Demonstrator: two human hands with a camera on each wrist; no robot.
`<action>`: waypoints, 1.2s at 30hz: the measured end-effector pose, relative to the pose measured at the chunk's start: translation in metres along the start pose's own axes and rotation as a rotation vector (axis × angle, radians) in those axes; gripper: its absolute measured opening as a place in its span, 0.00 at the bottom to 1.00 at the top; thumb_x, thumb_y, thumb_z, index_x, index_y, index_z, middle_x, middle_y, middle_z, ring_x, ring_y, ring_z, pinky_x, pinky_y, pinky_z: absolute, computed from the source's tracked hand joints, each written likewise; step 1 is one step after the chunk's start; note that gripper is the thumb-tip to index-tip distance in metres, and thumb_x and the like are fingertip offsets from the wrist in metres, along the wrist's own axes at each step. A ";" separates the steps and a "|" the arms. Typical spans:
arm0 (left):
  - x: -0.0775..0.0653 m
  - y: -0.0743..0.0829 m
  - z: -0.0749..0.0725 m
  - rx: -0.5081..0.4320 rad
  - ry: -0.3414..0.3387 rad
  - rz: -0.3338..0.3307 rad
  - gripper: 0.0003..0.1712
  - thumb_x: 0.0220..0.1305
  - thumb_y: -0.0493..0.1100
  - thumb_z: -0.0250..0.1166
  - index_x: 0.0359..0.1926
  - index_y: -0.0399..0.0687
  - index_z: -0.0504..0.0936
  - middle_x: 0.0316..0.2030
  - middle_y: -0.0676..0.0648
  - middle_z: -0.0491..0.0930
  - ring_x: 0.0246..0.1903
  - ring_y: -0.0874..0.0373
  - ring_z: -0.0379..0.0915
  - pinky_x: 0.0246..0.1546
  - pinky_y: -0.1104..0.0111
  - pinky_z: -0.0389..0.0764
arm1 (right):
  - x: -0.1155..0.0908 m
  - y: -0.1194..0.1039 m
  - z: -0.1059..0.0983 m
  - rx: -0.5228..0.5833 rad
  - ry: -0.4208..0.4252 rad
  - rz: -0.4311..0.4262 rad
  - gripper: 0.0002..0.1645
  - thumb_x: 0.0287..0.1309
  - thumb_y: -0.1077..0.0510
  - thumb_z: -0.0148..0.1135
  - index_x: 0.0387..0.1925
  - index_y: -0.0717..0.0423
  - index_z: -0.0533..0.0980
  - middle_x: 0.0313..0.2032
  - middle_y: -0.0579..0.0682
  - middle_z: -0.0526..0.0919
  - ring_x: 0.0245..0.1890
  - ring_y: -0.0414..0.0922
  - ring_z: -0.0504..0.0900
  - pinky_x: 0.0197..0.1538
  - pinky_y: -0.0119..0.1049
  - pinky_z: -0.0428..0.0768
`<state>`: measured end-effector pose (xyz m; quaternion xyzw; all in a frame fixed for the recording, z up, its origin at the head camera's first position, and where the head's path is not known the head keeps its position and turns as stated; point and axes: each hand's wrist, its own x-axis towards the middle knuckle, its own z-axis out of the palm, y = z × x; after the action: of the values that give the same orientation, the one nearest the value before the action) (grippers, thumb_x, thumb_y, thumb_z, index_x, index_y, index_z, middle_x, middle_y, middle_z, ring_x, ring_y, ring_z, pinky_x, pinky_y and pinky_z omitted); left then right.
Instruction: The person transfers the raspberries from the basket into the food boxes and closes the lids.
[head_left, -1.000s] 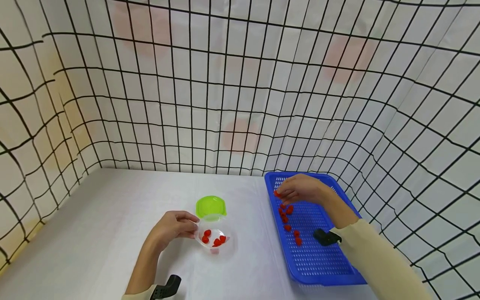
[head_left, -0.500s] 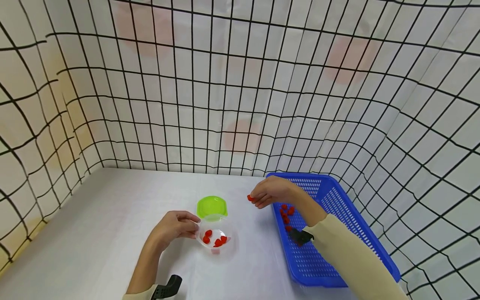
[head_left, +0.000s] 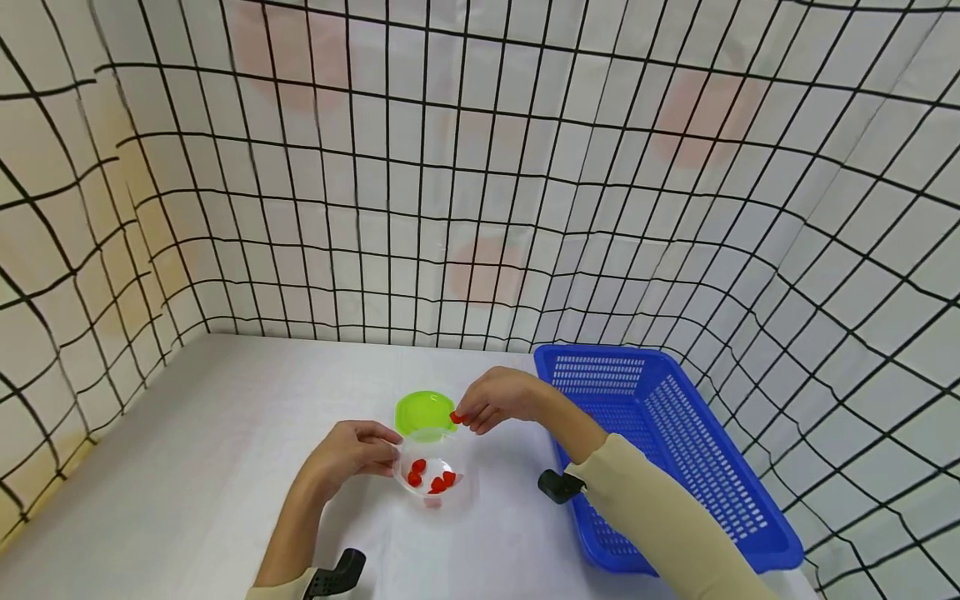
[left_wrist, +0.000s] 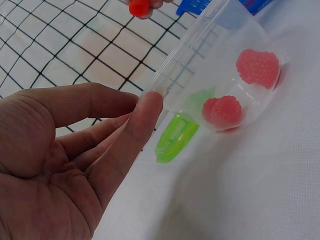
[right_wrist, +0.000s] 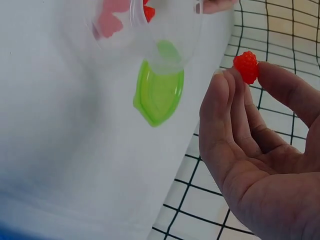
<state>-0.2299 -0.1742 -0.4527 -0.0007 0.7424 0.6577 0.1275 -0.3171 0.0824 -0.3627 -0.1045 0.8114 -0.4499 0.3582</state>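
Observation:
My left hand [head_left: 352, 458] pinches the left rim of a clear plastic container [left_wrist: 195, 75] between thumb and fingertips. Several red raspberries [head_left: 418, 465] lie on its bottom. The container stands on the white cloth and its wall shows the berries through it. My right hand [head_left: 498, 400] pinches one red raspberry [right_wrist: 246, 67] between thumb and fingers, held in the air just to the right of and behind the container. A bright green lid [head_left: 420, 410] lies on the cloth behind the container, partly overlapped by its rim in the head view.
To the right stands a blue perforated basket [head_left: 701, 442], with my right forearm crossing over its left part and hiding what lies there. A black grid net [head_left: 480, 175] over white sheeting surrounds the table at the back and sides.
My right hand has lifted a raspberry out of the blue basket and carried it left to beside the container. My left hand keeps its pinch on the container's rim.

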 end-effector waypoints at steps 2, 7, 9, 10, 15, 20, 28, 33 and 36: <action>0.000 0.000 0.001 -0.002 -0.003 -0.002 0.16 0.64 0.35 0.65 0.49 0.26 0.82 0.32 0.44 0.85 0.29 0.55 0.83 0.38 0.66 0.89 | 0.002 0.002 0.005 -0.002 -0.008 0.001 0.14 0.61 0.58 0.68 0.43 0.65 0.85 0.40 0.62 0.87 0.35 0.50 0.87 0.45 0.38 0.89; 0.000 0.000 0.001 0.009 0.002 -0.004 0.16 0.65 0.35 0.65 0.50 0.26 0.81 0.32 0.44 0.85 0.29 0.55 0.83 0.38 0.66 0.89 | 0.006 0.005 0.017 0.002 -0.044 0.001 0.13 0.61 0.58 0.68 0.42 0.64 0.86 0.35 0.57 0.87 0.35 0.50 0.87 0.44 0.38 0.89; -0.001 0.000 0.001 0.013 0.003 -0.003 0.17 0.65 0.35 0.65 0.50 0.26 0.81 0.32 0.43 0.85 0.29 0.55 0.83 0.38 0.66 0.89 | 0.007 0.004 0.022 0.006 -0.063 0.008 0.12 0.61 0.58 0.69 0.41 0.64 0.86 0.36 0.58 0.87 0.35 0.51 0.87 0.44 0.38 0.89; -0.001 0.000 0.001 0.012 0.004 -0.002 0.17 0.65 0.35 0.65 0.50 0.26 0.81 0.32 0.43 0.85 0.28 0.54 0.83 0.38 0.65 0.89 | 0.008 0.004 0.025 0.008 -0.073 0.013 0.12 0.60 0.58 0.69 0.40 0.64 0.86 0.37 0.60 0.88 0.35 0.50 0.87 0.44 0.38 0.89; -0.002 0.002 0.001 0.018 0.003 0.002 0.17 0.65 0.36 0.65 0.50 0.27 0.82 0.32 0.43 0.85 0.28 0.55 0.83 0.38 0.65 0.89 | 0.009 0.003 0.034 -0.012 -0.103 0.014 0.11 0.59 0.59 0.69 0.39 0.64 0.86 0.36 0.59 0.88 0.33 0.49 0.87 0.42 0.37 0.89; -0.001 0.002 0.001 0.014 0.000 0.006 0.16 0.65 0.36 0.65 0.49 0.27 0.82 0.31 0.44 0.85 0.28 0.55 0.83 0.38 0.65 0.89 | 0.011 0.007 0.039 -0.009 -0.106 0.010 0.11 0.57 0.60 0.69 0.38 0.64 0.85 0.31 0.54 0.87 0.28 0.46 0.84 0.40 0.36 0.88; -0.002 0.001 0.001 0.005 -0.008 0.018 0.16 0.64 0.36 0.66 0.49 0.27 0.82 0.31 0.44 0.84 0.28 0.55 0.83 0.38 0.65 0.89 | 0.012 0.016 0.041 -0.017 -0.115 0.009 0.11 0.57 0.58 0.70 0.38 0.63 0.86 0.32 0.53 0.88 0.29 0.46 0.84 0.40 0.36 0.88; -0.001 0.001 0.001 0.017 0.004 0.007 0.16 0.64 0.36 0.66 0.49 0.28 0.82 0.31 0.44 0.85 0.29 0.55 0.83 0.38 0.65 0.89 | 0.013 0.018 0.042 -0.026 -0.122 0.001 0.12 0.56 0.57 0.70 0.38 0.62 0.86 0.32 0.52 0.88 0.29 0.46 0.84 0.41 0.35 0.88; -0.001 0.002 0.001 0.020 0.009 0.002 0.16 0.64 0.36 0.67 0.49 0.28 0.82 0.31 0.44 0.84 0.29 0.54 0.83 0.38 0.65 0.89 | 0.013 0.018 0.043 -0.037 -0.120 -0.003 0.12 0.57 0.56 0.70 0.37 0.61 0.87 0.32 0.51 0.88 0.29 0.45 0.84 0.41 0.35 0.88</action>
<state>-0.2290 -0.1731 -0.4511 -0.0016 0.7494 0.6505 0.1236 -0.2950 0.0583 -0.3982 -0.1391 0.7966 -0.4281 0.4034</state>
